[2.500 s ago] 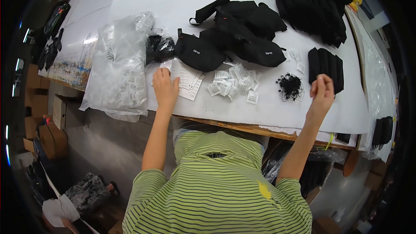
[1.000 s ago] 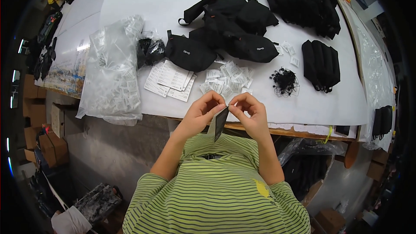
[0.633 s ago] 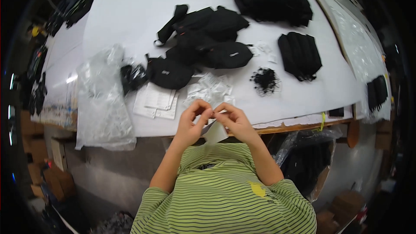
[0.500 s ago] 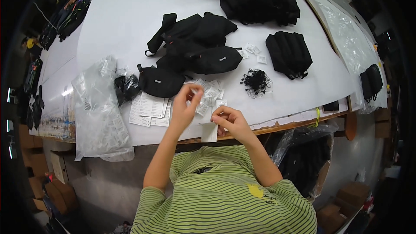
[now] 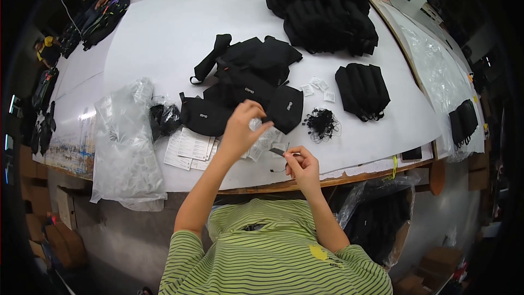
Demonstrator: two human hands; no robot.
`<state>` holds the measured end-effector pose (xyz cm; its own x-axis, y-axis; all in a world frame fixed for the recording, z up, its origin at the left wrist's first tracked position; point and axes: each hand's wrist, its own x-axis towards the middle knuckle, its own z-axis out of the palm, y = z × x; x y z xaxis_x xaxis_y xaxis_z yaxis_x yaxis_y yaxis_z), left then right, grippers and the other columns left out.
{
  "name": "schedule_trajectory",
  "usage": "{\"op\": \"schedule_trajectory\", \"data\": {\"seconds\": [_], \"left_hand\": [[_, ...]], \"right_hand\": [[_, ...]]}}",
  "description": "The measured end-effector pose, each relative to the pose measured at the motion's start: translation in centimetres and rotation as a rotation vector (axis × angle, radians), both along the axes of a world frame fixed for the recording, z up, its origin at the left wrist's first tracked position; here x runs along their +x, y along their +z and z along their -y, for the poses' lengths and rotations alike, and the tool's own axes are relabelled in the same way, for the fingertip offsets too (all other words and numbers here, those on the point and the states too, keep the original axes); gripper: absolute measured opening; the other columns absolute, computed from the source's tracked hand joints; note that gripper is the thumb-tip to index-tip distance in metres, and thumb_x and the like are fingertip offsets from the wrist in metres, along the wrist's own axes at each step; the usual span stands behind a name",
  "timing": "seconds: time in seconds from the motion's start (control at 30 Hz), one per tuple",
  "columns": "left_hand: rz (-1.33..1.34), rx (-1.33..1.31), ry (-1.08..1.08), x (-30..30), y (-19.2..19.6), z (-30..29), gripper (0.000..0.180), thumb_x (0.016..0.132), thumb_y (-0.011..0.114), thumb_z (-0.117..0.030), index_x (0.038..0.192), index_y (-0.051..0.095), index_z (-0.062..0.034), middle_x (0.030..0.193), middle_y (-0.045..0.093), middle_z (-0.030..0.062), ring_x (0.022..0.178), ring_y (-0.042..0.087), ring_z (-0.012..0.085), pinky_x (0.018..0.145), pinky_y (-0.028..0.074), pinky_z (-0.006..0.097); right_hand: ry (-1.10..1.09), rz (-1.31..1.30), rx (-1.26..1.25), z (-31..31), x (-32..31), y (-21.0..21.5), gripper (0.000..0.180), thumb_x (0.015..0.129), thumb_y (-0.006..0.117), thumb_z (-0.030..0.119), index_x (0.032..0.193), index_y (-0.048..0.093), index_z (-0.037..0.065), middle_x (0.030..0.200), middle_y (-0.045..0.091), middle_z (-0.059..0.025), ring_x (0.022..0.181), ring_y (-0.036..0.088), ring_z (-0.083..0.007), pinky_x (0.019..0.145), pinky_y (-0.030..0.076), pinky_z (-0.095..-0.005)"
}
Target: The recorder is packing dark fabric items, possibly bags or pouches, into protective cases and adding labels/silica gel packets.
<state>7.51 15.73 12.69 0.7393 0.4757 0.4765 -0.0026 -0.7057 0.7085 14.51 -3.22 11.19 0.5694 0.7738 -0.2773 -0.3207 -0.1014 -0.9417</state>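
Note:
My left hand point(image 5: 244, 130) has its thumb and curled fingers at the near left edge of a black fabric pouch point(image 5: 288, 110), seemingly pinching it. Lower right, my right hand point(image 5: 303, 168) pinches a small dark hang tag point(image 5: 277, 152); a thin black cord point(image 5: 279, 171) trails beside the fingers. Small clear packets with white slips point(image 5: 263, 145) lie between the hands, partly hidden by the left one. Another black pouch point(image 5: 203, 116) rests left of my left hand, and more black pouches point(image 5: 256, 60) are heaped beyond it.
White printed cards point(image 5: 188, 148) lie near a large clear plastic bag point(image 5: 128, 147). A tangle of black cords point(image 5: 322, 124) sits right of the pouches, below small white packets point(image 5: 328, 96). Stacked black pouches point(image 5: 363, 90) and a bigger black pile point(image 5: 330, 22) stand farther off. The wooden table edge point(image 5: 349, 177) runs near me.
The right-hand pouch has swung round and come nearer to my left hand. In my right hand, a white card showed earlier; a dark tag shows now. The view has shifted slightly.

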Motion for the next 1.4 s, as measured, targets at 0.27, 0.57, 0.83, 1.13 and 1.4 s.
{"op": "schedule_trajectory", "data": {"seconds": [0.27, 0.57, 0.83, 1.13, 1.4], "left_hand": [[-0.332, -0.637, -0.165, -2.6, 0.0, 4.6, 0.03, 0.08, 0.068, -0.019, 0.101, 0.065, 0.0018, 0.078, 0.063, 0.0047, 0.068, 0.055, 0.0092, 0.06, 0.043, 0.024], [-0.214, -0.823, -0.116, -5.0, -3.4, 5.5, 0.021, 0.078, 0.069, -0.018, 0.093, 0.069, -0.0028, 0.071, 0.066, 0.0047, 0.061, 0.054, 0.0073, 0.058, 0.043, 0.023], [-0.137, -0.519, 0.054, -6.9, -1.4, 6.0, 0.014, 0.077, 0.068, -0.017, 0.081, 0.066, -0.0032, 0.072, 0.06, 0.0055, 0.058, 0.052, 0.0151, 0.055, 0.042, 0.027], [-0.077, -0.83, -0.108, -7.0, -4.1, 6.7, 0.016, 0.087, 0.061, -0.02, 0.095, 0.063, -0.0061, 0.079, 0.059, 0.0006, 0.065, 0.051, 0.0066, 0.054, 0.04, 0.022], [-0.344, -0.524, 0.076, -7.8, -4.1, 6.8, 0.031, 0.079, 0.07, -0.03, 0.095, 0.061, -0.0053, 0.091, 0.054, 0.006, 0.068, 0.052, 0.0139, 0.064, 0.045, 0.026]], "right_hand": [[-0.213, 0.547, 0.008, -0.9, -0.4, -0.7, 0.009, 0.085, 0.061, 0.009, 0.089, 0.061, 0.001, 0.055, 0.054, 0.0005, 0.048, 0.045, -0.0029, 0.045, 0.033, -0.0204], [-0.038, 0.674, -0.134, -0.2, -1.7, -1.2, 0.014, 0.075, 0.067, 0.006, 0.086, 0.065, -0.002, 0.052, 0.052, -0.0054, 0.046, 0.045, -0.0074, 0.045, 0.036, -0.0242], [0.103, 0.688, -0.117, -1.2, -2.4, -0.1, 0.009, 0.077, 0.066, 0.005, 0.083, 0.063, -0.002, 0.051, 0.048, -0.0005, 0.047, 0.04, -0.0042, 0.044, 0.03, -0.0224], [0.061, 0.28, 0.025, -1.3, -2.3, -0.6, 0.009, 0.087, 0.062, 0.011, 0.088, 0.059, 0.001, 0.066, 0.054, 0.0049, 0.056, 0.044, -0.0001, 0.05, 0.03, -0.0159], [0.038, 0.14, 0.021, -0.4, -1.4, -0.6, 0.009, 0.088, 0.06, 0.01, 0.089, 0.061, 0.001, 0.066, 0.053, 0.0053, 0.053, 0.039, 0.0014, 0.047, 0.026, -0.0156]]}}
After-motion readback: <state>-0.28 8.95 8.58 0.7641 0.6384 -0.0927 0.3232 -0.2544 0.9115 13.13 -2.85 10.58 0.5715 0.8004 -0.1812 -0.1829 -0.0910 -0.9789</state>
